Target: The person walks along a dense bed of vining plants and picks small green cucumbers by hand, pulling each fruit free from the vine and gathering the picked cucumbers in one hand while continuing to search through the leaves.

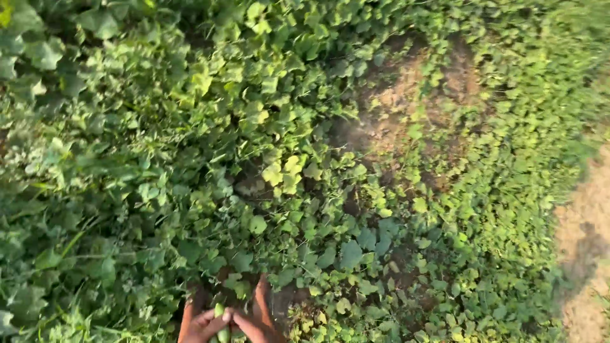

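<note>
Head view: a dense mat of leafy vines [190, 127] is seen covering most of the ground, broken by a bare soil patch [413, 101] toward the upper right and a sandy strip [588, 222] at the right edge. At the bottom edge both hands are found close together among the leaves. The left hand [202, 325] and the right hand [254, 325] are each closed about a small green gourd [220, 321], which is held upright between them, partly cut off by the frame. Whether it is attached to a stem cannot be told. It is judged that the fruit is best steadied with one hand while the stem is parted close above it, so that neighbouring vines are not torn.
</note>
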